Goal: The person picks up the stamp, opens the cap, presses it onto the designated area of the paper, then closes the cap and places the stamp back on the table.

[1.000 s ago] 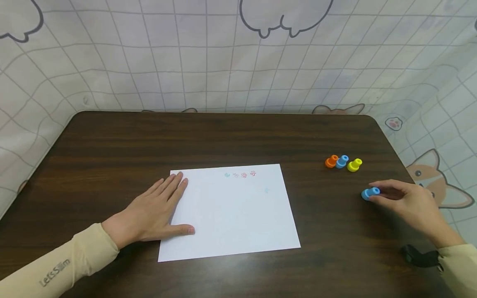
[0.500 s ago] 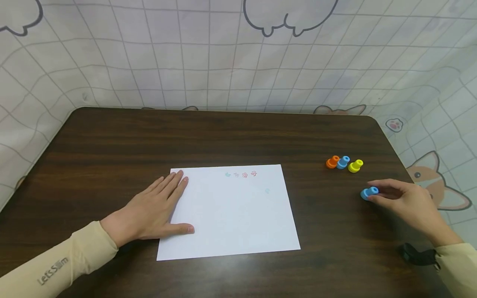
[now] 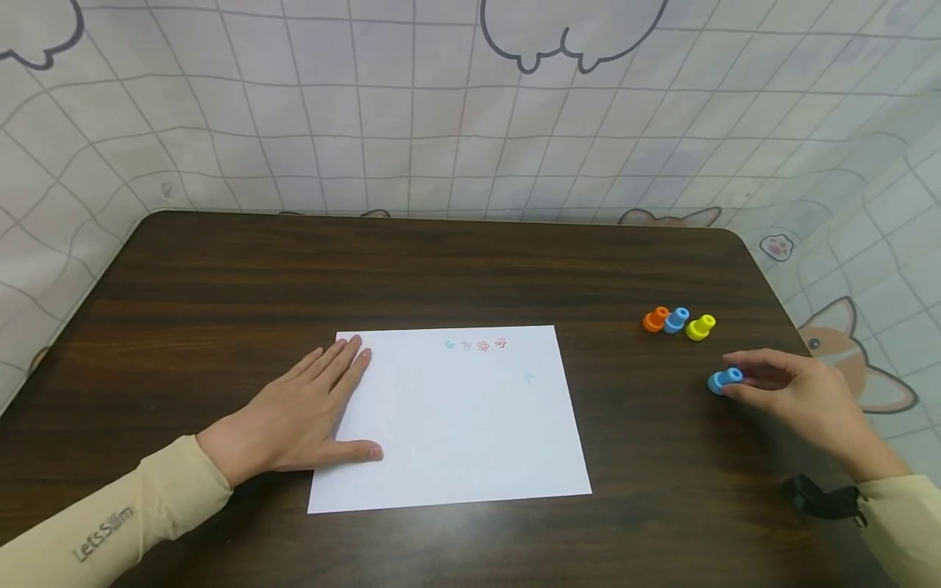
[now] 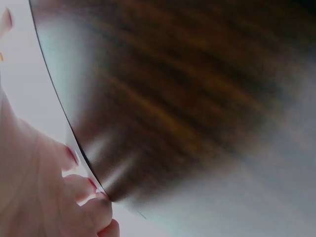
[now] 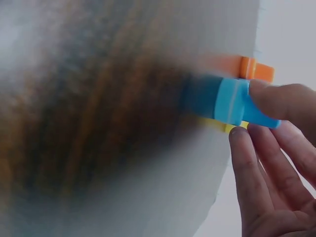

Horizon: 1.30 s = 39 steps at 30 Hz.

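My left hand (image 3: 301,412) lies flat with spread fingers on the left edge of a white sheet of paper (image 3: 463,425). In the left wrist view its fingertips reach the paper's edge. Small stamped prints (image 3: 483,345) in blue and red run along the top of the sheet, with a faint blue print (image 3: 527,377) lower right. Off to the right, my right hand (image 3: 812,400) pinches a blue stamp (image 3: 724,380) between thumb and fingers. The right wrist view shows the thumb on one side of this blue stamp (image 5: 230,101), its wide base towards the tabletop.
Behind the right hand stand an orange stamp (image 3: 654,320), a second blue stamp (image 3: 675,321) and a yellow stamp (image 3: 701,328) in a row. The dark wooden table (image 3: 441,269) ends at a patterned cloth (image 3: 412,106) at the back and sides.
My right hand has shifted slightly left with the blue stamp in its pinch. The left hand stays on the paper, and the head view has moved a little.
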### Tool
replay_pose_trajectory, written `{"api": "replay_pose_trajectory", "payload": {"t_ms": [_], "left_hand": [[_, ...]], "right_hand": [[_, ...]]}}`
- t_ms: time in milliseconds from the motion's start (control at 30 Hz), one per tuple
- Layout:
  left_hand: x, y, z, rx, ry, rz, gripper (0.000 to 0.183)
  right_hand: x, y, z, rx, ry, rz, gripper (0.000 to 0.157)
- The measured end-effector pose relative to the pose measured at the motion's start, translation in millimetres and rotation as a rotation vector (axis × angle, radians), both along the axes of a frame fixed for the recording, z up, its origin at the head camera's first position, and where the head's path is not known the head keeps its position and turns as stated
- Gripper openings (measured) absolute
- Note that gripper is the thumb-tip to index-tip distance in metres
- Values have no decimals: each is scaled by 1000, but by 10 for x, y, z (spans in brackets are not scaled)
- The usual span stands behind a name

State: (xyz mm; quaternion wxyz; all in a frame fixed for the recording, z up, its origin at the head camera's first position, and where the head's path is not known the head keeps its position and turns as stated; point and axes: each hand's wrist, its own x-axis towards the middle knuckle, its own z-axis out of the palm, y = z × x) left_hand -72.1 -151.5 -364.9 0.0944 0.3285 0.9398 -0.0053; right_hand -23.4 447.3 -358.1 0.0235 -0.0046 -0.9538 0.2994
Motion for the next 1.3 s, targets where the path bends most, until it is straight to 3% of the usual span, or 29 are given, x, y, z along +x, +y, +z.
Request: {"api": "replay_pose_trajectory", "payload": {"t_ms": [167,400,800,1300], "left_hand": [[-1,-7,-3,0,0,3,118],[-6,-8,-10,3,-11,5,118],[-16,1,-20,6,-12,2,119],[-9,-3,-24,10,-2,-1,118]], "right_hand": [[-46,-3,39,-49,-7,28,41],[-174,-44,104,-49,96,32,36],[-351,-103,209,-47,9,-88,48],[-507,-10,98,-95,28,-69,45]]}}
